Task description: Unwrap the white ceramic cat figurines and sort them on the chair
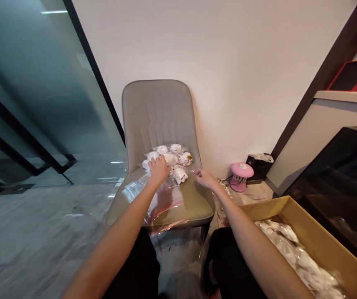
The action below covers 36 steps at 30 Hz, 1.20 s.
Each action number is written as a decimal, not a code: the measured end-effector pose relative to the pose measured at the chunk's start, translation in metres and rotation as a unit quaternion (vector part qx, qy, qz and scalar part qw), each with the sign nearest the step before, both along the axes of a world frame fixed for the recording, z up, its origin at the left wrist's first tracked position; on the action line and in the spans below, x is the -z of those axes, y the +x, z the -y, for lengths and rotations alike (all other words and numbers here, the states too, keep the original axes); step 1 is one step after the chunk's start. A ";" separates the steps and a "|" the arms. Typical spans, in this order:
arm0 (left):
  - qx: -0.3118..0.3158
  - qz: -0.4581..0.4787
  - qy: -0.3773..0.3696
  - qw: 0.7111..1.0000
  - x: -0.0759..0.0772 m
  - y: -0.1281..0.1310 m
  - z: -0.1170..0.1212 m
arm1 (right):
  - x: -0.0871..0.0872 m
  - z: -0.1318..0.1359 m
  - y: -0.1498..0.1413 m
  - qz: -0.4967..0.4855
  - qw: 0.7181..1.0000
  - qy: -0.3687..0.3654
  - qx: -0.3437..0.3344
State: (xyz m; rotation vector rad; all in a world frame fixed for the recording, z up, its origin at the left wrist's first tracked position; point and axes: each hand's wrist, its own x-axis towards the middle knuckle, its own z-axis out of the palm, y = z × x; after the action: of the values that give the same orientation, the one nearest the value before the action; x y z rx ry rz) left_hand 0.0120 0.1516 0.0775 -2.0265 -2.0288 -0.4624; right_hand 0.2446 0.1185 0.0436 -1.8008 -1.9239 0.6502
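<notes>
The left hand (158, 170) lies open on a heap of small white bagged items (169, 160), fingers spread over the near side of the heap, and it shows no clear grip on any one piece. The right hand (206, 179) reaches in from the other side, its fingers (199, 173) extended at the thin edge of clear plastic beside the heap. Whether they pinch that film or only hover at it is too fine to tell.

The heap sits toward the back of the seat of a beige upholstered chair (156, 120), near the centre of the frame. A clear zip bag (162, 203) with a red strip lies flattened across the front of the seat, just below the hands. The seat seems to be standing in for a table: it is low and directly in front of the person, so both hands reach the heap and the bag without stretching. A cardboard box (268, 211) at lower right, packed with more bagged white items (297, 259), sits within easy reach as well.

Behind the chair rises a plain white wall (228, 74). A pink mushroom-shaped gadget (241, 176) and a black bag (259, 164) stand on the floor at centre right, and a red tray (353, 77) sits on a cabinet at upper right. A glass partition (38, 87) fills the upper left, above a grey floor (41, 236).
</notes>
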 end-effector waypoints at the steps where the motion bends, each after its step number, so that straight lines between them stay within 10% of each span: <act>1: 0.006 0.007 -0.011 1.000 -0.002 0.000 0.004 | 0.003 0.000 0.004 0.005 1.000 0.001 0.003; 11: 0.023 0.154 -0.019 0.988 0.009 -0.030 -0.012 | 0.006 -0.004 -0.047 0.090 0.980 0.168 -0.064; 21: 0.016 0.210 -0.040 0.977 0.032 -0.058 -0.059 | 0.003 -0.054 -0.074 0.129 0.975 0.160 -0.089; 36: 0.115 0.131 -0.066 0.982 0.027 -0.059 -0.074 | -0.010 -0.084 -0.106 0.150 0.961 0.230 -0.034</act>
State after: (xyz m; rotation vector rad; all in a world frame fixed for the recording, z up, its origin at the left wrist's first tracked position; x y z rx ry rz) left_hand -0.0471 0.2256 0.0508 -2.4075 -2.0218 -0.6893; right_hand 0.1385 0.2030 0.0533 -1.6015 -2.1156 -0.0664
